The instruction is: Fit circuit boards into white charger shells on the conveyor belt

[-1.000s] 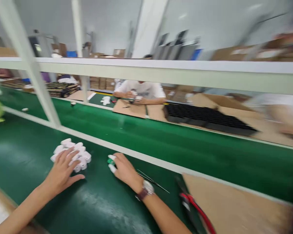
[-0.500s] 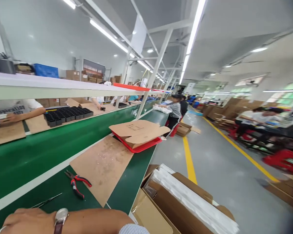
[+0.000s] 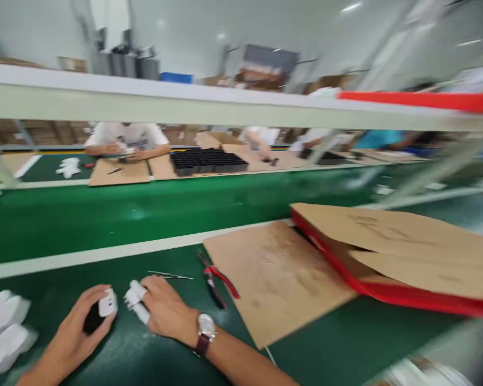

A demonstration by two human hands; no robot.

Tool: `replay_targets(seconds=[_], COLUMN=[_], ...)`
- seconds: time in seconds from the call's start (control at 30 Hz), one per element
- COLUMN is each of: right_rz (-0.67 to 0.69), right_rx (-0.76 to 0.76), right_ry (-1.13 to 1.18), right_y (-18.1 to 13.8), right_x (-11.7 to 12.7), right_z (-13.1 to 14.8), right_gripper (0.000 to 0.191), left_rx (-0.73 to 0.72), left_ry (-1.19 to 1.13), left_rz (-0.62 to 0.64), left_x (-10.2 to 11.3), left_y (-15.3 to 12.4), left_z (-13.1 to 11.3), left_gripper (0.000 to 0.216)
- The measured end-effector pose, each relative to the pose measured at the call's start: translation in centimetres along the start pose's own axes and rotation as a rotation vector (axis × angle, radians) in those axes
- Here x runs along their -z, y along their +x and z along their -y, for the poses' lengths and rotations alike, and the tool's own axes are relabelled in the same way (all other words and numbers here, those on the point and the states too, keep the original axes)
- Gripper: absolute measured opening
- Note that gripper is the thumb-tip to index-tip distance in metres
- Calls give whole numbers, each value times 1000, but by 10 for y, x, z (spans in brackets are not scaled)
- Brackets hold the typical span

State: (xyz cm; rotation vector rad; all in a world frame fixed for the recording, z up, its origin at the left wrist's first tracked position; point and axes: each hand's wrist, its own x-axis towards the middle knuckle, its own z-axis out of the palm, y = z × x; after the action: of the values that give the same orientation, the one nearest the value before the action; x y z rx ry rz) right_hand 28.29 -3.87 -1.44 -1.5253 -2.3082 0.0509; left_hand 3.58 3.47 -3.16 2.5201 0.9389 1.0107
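Both my hands rest on the green bench mat (image 3: 153, 348) at the lower left. My left hand (image 3: 74, 329) is closed round a small black part (image 3: 90, 320), its thumb in a white finger cot on top. My right hand (image 3: 163, 308), with a wristwatch and white finger cots on the fingertips, lies just right of it, fingers bent towards the black part and close to it. Whether it holds anything I cannot make out. A pile of white plastic pieces (image 3: 4, 327) lies at the far left.
Tweezers (image 3: 171, 276) and red-handled pliers (image 3: 219, 279) lie beside a cardboard sheet (image 3: 277, 279). A red tray (image 3: 386, 292) with a flattened carton is on the right. Beyond the green conveyor (image 3: 165, 206), seated people work by a black tray (image 3: 207, 161) under a shelf.
The camera swung right down the aisle and back to the bench. My left hand left the white pile and now grips a black part; my right hand has come next to it.
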Motion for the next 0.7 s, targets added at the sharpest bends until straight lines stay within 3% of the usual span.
replay_targets(seconds=[0.1,0.33,0.6,0.7], right_rz=[40,115,-13,-17], right_rx=[-10,29,46,101], right_ry=[25,-190,200,204], right_y=[-6,-9,-10,-6], right_x=[-6,-11,3,2], right_z=[1,23,1,-4], right_gripper=[26,39,67,62], left_rx=[47,90,218,243], left_ry=[-47,-114,-204,-240], left_rz=[107,223,275,302], left_x=[19,15,18,21], left_y=[-13,-10,-12,-12], left_z=[-2,-10,-9,-8], left_gripper=[44,52,64,81])
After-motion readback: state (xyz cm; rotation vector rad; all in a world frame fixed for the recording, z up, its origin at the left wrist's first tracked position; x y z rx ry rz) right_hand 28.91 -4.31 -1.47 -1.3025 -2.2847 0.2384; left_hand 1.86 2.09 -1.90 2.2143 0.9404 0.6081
